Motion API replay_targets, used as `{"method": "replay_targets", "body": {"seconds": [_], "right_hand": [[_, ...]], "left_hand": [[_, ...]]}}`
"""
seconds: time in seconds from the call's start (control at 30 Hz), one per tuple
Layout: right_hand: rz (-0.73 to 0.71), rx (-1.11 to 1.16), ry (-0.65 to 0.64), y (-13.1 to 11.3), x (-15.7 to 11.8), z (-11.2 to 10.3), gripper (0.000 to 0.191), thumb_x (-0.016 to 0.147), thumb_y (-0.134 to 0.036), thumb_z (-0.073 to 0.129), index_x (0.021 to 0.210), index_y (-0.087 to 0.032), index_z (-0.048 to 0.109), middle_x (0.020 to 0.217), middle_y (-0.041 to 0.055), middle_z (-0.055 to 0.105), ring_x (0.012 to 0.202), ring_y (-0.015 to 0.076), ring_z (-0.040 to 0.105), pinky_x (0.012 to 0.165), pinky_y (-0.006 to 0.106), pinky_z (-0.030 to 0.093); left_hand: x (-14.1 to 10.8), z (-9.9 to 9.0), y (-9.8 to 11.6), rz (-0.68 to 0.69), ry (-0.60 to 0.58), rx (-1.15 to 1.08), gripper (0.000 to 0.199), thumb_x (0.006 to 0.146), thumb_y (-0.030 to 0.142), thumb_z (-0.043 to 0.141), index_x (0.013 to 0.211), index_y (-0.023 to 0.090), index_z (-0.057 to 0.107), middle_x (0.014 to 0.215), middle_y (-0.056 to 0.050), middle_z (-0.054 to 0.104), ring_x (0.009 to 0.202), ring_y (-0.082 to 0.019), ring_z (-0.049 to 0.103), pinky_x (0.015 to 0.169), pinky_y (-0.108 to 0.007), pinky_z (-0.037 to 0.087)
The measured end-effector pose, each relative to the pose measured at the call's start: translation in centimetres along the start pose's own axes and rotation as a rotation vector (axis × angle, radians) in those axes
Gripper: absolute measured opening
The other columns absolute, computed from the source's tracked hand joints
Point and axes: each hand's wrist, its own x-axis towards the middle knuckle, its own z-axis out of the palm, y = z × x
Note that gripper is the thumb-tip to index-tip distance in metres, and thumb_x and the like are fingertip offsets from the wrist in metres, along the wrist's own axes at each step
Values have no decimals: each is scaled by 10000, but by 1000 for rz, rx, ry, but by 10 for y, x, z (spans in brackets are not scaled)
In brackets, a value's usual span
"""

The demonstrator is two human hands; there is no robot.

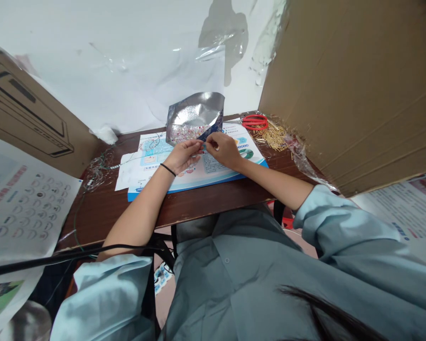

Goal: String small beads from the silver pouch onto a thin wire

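Observation:
My left hand (187, 155) and my right hand (223, 148) meet over a printed sheet with a blue edge (199, 182). Both have their fingers pinched together, the fingertips nearly touching. Something tiny and bluish shows between them, too small to make out. Just behind the hands a silver foil pouch (199, 106) stands with its mouth open. Inside it lie many small pinkish and clear beads (188, 134). A thin thread with white beads (114, 166) runs along the left side of the sheet; where it ends near my left hand I cannot tell.
Red-handled scissors (254, 122) lie at the back right, beside a heap of thin gold-coloured sticks (271, 137) and clear plastic wrap (301, 158). Tangled clear thread (97, 170) lies on the left. Cardboard panels (348, 85) stand at both sides, and a white wall closes the back.

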Motion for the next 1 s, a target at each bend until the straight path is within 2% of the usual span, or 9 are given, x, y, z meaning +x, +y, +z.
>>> {"method": "replay_targets", "body": {"seconds": [0.4, 1.0], "right_hand": [[38, 24, -23, -3, -1, 1, 114, 895, -200, 575, 784, -202, 600, 746, 16, 605, 734, 166, 503, 754, 314, 395], [22, 12, -18, -3, -1, 0, 123, 892, -210, 573, 770, -206, 585, 735, 13, 599, 717, 163, 499, 765, 316, 398]], "left_hand": [[0, -1, -2, 20, -23, 33, 178, 779, 133, 827, 904, 104, 704, 786, -17, 694, 614, -50, 643, 544, -126, 523], [-1, 1, 0, 11, -21, 27, 152, 777, 116, 822, 874, 109, 704, 756, -9, 684, 608, -54, 644, 528, -124, 513]]}}
